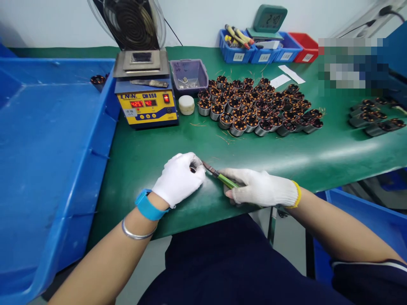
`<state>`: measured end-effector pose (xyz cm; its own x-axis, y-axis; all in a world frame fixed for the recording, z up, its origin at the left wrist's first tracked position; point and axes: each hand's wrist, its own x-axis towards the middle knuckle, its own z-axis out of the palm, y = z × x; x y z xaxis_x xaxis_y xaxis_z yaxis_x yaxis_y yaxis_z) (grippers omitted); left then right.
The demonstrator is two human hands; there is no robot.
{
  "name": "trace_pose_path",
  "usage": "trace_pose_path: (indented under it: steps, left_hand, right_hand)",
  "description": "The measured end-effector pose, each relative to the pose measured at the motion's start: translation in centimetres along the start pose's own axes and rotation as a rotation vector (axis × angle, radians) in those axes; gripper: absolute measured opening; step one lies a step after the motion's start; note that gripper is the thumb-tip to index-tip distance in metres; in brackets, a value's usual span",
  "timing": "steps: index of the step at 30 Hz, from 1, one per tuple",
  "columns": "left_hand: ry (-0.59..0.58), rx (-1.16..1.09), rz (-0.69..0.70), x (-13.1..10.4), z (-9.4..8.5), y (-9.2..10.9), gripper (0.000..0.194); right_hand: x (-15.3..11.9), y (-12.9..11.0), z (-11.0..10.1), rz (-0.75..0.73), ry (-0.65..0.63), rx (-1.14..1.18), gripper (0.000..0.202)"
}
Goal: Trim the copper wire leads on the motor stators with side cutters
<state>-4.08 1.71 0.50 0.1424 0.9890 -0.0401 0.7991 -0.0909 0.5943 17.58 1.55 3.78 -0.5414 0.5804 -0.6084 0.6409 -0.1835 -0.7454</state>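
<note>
seen from above, at a green worktop (143,156): two gloved hands, a little apart, bridged by pliers. left hand (182,178) curled around one small coil (192,168), mostly hidden, with just a dark opening and a pale rim showing by the thumb. right hand (252,186) wrapped around the green grips of the pliers (226,180). long axis of the pliers slanting leftward and slightly away from the wearer's body, from right palm to left fingertips; tips just beside the coil, on its right. too small to tell whether shut on a wire.

beyond the hands, mostly to the right, a dense cluster of upright coils (262,115), with thin wire scraps lying in front. beyond the left hand, a yellow-fronted solder pot (148,108), beside a white tub (186,105) and a purple tray (172,74). far left, a large blue bin (104,127).
</note>
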Motion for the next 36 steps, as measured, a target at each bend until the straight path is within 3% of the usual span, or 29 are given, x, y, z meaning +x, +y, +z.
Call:
trace_pose_path:
  steps: [6,15,22,27,36]
  left_hand:
    - [-0.004,0.036,-0.025,-0.3,-0.9,0.0,0.038]
    - [-0.050,-0.027,-0.034,-0.2,-0.9,0.0,0.013]
    - [-0.116,-0.061,-0.016,-0.2,-1.1,0.0,0.018]
    - [-0.098,-0.065,-0.042,-0.2,-0.9,0.2,0.016]
    - [-0.060,-0.025,-0.062,-0.1,-0.7,0.7,0.015]
  right_hand:
    - [0.2,1.2,-0.1,-0.028,-0.082,0.197,0.059]
    - [0.3,1.5,0.0,-0.036,-0.121,0.362,0.046]
    - [-0.5,1.0,-0.5,-0.093,-0.103,0.103,0.055]
    - [-1.2,0.0,-0.5,-0.068,-0.048,-0.108,0.062]
    - [-1.0,-0.3,0.1,-0.028,-0.006,-0.091,0.060]
